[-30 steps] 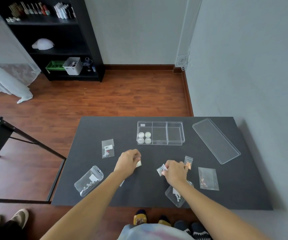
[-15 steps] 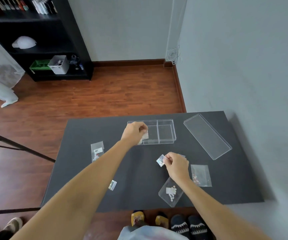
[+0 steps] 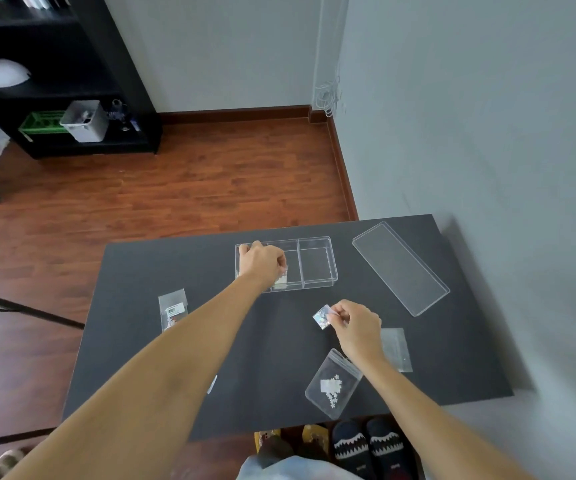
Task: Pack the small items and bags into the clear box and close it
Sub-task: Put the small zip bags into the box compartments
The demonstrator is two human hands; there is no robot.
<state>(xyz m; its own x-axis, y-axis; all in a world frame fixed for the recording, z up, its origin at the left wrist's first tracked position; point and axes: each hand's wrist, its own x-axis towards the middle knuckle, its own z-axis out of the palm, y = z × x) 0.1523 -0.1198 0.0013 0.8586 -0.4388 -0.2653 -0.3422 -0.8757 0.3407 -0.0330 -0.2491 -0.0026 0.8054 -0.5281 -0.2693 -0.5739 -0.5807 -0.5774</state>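
**Both hands holding small packets at the clear box**

The left hand (image 3: pixel 262 263) is curled over the left end of the clear, three-compartment plastic box (image 3: pixel 317 263), fingers pinched on a small white packet (image 3: pixel 280 281) low in the box by its near wall. The right hand (image 3: pixel 357 329), nearer the body and to the right, pinches a small shiny holographic packet (image 3: pixel 323 317) above the dark grey tabletop (image 3: pixel 245 341). Just below that wrist lies a clear zip pouch of white star-shaped bits (image 3: pixel 333 384); a flat clear bag (image 3: pixel 395 348) lies partly hidden to the right of the hand. Left of the left forearm rests a small labelled clear bag (image 3: pixel 173 308). Beyond the right hand, to the right of the box, the clear rectangular lid (image 3: pixel 401 268) lies apart from it.
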